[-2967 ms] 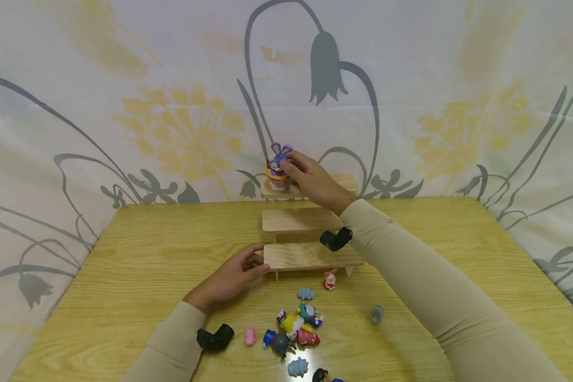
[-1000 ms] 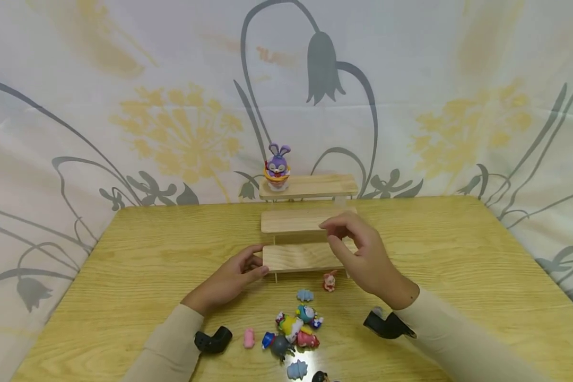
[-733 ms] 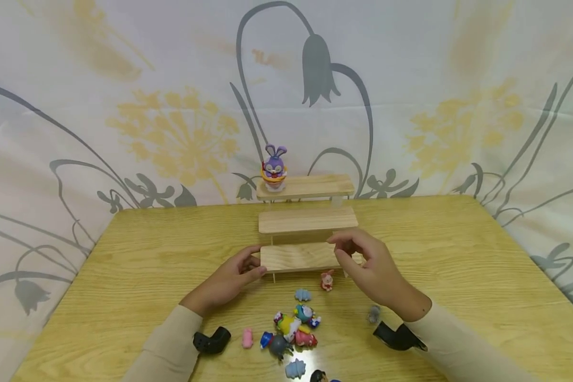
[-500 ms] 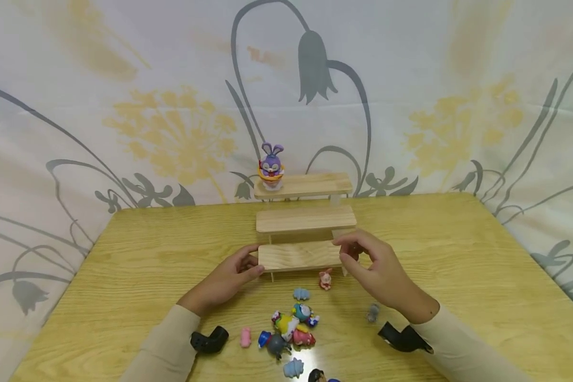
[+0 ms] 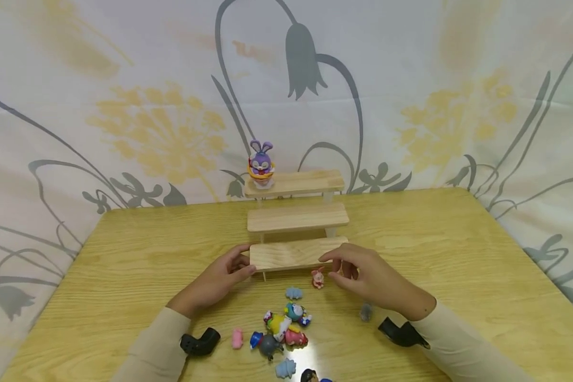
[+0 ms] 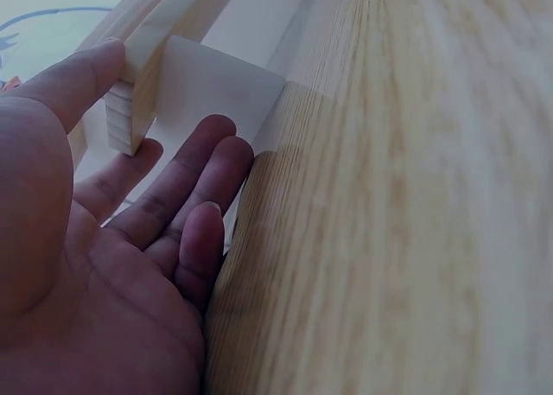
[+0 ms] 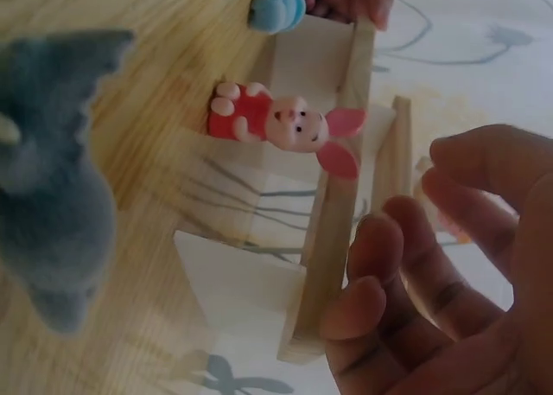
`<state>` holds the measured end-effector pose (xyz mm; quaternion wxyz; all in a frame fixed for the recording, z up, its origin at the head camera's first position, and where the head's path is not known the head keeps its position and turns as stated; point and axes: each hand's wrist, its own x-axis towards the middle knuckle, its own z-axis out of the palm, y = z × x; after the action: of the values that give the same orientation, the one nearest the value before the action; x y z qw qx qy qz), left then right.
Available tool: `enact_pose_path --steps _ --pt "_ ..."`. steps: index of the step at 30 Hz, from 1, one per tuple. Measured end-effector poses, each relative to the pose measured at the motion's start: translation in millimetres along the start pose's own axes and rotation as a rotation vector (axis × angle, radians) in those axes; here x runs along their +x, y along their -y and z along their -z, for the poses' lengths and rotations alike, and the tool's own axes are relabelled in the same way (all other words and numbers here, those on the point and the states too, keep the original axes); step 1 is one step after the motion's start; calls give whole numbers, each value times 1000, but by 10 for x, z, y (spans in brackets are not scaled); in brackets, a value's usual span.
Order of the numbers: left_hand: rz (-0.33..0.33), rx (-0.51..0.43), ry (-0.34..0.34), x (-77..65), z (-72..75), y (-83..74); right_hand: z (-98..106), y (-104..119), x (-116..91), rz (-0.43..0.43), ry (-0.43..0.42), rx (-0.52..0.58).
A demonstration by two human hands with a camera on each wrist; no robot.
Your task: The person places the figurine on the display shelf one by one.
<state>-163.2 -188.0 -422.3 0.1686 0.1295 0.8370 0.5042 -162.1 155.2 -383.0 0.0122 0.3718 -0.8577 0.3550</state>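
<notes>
At the left end of the bottom board of a three-tier wooden display stand point(image 5: 286, 254), my left hand point(image 5: 222, 276) pinches the board, thumb on top and index finger below. The left wrist view shows the other fingers of this hand point(image 6: 164, 231) hanging loosely below it. My right hand point(image 5: 374, 278) hovers by the board's right end, fingers loosely bent and holding nothing. Its fingertips are close to a pink piglet figurine point(image 5: 318, 278) sitting upright before the stand. The right wrist view shows this piglet point(image 7: 294, 123) facing the camera, apart from the fingers.
A purple rabbit figurine point(image 5: 261, 165) stands at the left of the top tier. Several toy figures point(image 5: 279, 329) lie in a cluster in front. A grey figurine point(image 5: 365, 312) lies below my right hand, a small pink one point(image 5: 237, 338) to the left. A patterned cloth point(image 5: 387, 122) hangs behind.
My right hand has let go of the purple rabbit on the top tier and come down to near the piglet. The left hand stays on the stand; the head view has shifted slightly.
</notes>
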Motion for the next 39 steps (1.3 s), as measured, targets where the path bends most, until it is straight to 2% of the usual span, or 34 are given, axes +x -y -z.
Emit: enact_pose_path --steps 7,16,27,39 --pt "-23 -1 7 -19 12 3 -93 -9 -2 5 29 -57" --pt "-25 -8 7 -4 1 3 -109 3 -10 7 41 -126" --pt "-25 12 2 6 5 -5 -96 -7 -9 -18 70 -145" --pt "-19 3 7 1 9 -12 -98 -17 -1 -10 94 -99"
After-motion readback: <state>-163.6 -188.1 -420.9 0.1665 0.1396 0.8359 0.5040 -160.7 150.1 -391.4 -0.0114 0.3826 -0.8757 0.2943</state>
